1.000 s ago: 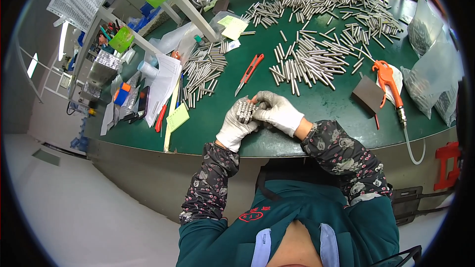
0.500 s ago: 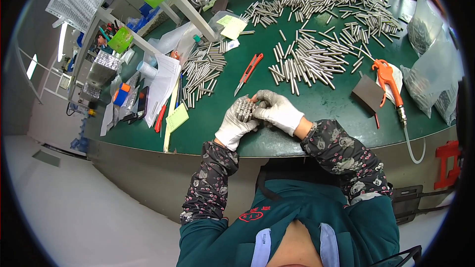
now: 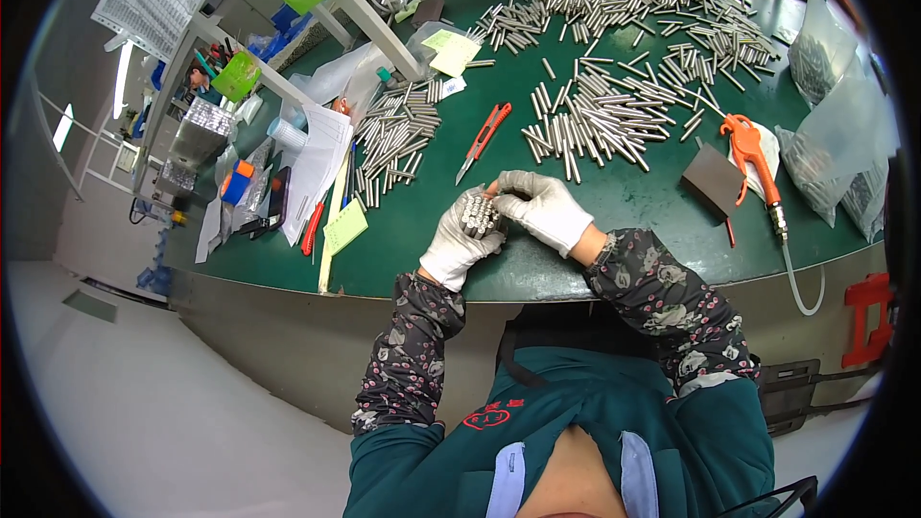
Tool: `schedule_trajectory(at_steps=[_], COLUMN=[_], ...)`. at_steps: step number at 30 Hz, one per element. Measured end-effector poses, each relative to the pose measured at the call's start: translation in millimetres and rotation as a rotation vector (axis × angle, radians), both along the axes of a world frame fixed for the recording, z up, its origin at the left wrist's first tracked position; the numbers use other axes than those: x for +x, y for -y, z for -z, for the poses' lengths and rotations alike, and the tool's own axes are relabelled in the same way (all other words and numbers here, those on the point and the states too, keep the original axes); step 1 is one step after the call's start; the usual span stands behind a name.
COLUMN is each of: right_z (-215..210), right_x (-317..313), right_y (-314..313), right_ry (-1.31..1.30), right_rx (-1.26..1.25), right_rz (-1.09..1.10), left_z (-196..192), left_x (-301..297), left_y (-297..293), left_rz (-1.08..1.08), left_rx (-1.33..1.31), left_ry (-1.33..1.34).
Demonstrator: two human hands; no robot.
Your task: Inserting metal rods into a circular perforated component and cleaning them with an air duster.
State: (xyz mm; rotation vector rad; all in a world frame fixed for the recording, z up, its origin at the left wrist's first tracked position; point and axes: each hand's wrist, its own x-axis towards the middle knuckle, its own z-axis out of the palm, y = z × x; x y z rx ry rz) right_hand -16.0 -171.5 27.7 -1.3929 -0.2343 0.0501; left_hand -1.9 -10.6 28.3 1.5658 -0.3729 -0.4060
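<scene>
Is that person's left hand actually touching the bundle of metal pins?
Touching: the head view shows the left hand cupped around the bundle of metal pins.

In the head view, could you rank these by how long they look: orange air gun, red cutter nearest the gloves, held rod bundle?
1. Orange air gun
2. Red cutter
3. Rod bundle, in the left hand

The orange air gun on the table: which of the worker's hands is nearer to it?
Right. The right hand is left of the orange air gun; the left hand, cupped around a bundle of metal pins, is farther left.
</scene>
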Motion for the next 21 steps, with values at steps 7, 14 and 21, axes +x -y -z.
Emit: schedule_trajectory(at_steps=[7, 14, 21], right_z=[-2.2, -21.0, -42.5], right_x=[6.5, 12.6, 10.3], right_y=[1.2, 3.2, 0.5], right_ry=[0.067, 0.541, 0.709], right_rx=[-0.072, -0.696, -1.116], right_rz=[0.055, 0.163, 0.158], left_z=[-0.9, 0.9, 1.7], left_x=[-1.0, -1.4, -0.5], left_y=[-0.5, 1.5, -0.3], left_rz=[0.03, 0.008, 0.005], left_rx=[0.008, -0.059, -0.067], left_ry=[0.0, -0.039, -0.059])
